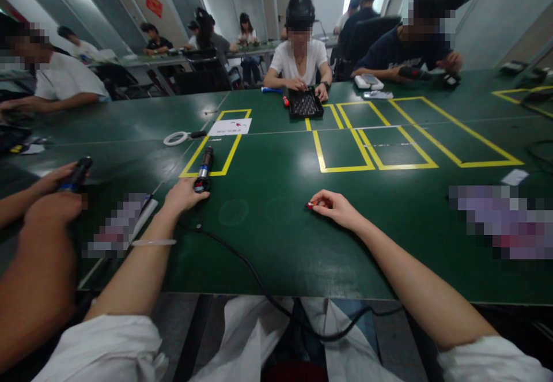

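Note:
My left hand (pixel 184 196) is at the near end of a black flashlight (pixel 206 163) with a silver and blue band. Its thumb stretches under that end and the other fingers are partly hidden; the grip looks closed on it. The flashlight points away from me, over the edge of a yellow taped rectangle. Over the middle of the green table, my right hand (pixel 336 208) pinches a small red piece (pixel 309 205) between thumb and fingertips. What exactly the piece is, I cannot make out.
A black cable (pixel 242 255) runs over the table (pixel 276 261) edge. At left, another person's hands hold a similar black flashlight (pixel 76 174). Across, a person handles a black tray (pixel 306 104) of small parts. White paper (pixel 228 127) and a coiled white cable (pixel 176 138) lie ahead.

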A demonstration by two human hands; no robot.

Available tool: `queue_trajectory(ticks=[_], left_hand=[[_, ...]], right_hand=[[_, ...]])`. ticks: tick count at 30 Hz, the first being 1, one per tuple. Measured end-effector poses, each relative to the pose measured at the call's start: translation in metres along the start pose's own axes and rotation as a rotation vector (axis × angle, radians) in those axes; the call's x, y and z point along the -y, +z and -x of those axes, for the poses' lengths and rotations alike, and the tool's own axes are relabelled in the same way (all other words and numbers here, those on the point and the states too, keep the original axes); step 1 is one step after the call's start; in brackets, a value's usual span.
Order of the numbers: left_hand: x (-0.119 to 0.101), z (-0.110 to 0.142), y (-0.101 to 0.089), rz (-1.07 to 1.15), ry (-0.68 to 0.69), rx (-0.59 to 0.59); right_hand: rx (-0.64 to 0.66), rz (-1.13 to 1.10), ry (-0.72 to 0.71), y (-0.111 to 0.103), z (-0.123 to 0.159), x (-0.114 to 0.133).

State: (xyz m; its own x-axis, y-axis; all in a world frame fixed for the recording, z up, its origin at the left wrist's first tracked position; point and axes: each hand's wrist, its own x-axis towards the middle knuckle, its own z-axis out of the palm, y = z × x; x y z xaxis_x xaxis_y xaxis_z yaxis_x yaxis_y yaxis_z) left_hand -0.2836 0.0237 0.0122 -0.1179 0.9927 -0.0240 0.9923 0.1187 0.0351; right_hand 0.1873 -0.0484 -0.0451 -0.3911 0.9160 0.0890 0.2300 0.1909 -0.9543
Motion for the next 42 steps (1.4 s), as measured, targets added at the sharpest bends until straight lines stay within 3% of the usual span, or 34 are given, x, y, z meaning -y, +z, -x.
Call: queue_trajectory(ticks=[5, 17, 22, 28, 33, 42], left_hand=[[-0.041, 0.014, 0.005, -0.044, 0.027, -0.009], [-0.197, 0.070, 0.015, 0.018, 0.351, -0.045], [-0.242, 0.095, 0.017, 0.065, 0.507, -0.060], [-0.261, 0.115, 0.022, 0.120, 0.620, -0.061], [-0.261, 0.117, 0.026, 0.144, 0.638, -0.066], [-0.264, 0.121, 0.027, 0.090, 0.632, -0.074]], right_hand=[[-0.003, 0.001, -0.003, 0.001, -0.001, 0.000], [-0.111, -0.025, -0.086, 0.004, -0.002, -0.003], [-0.177, 0.093, -0.137, 0.002, -0.001, 0.000], [-0.135, 0.246, -0.216, 0.001, 0.001, 0.001], [-0.078, 0.360, -0.238, 0.001, 0.003, 0.003], [-0.118, 0.378, -0.240, 0.002, 0.004, 0.000]])
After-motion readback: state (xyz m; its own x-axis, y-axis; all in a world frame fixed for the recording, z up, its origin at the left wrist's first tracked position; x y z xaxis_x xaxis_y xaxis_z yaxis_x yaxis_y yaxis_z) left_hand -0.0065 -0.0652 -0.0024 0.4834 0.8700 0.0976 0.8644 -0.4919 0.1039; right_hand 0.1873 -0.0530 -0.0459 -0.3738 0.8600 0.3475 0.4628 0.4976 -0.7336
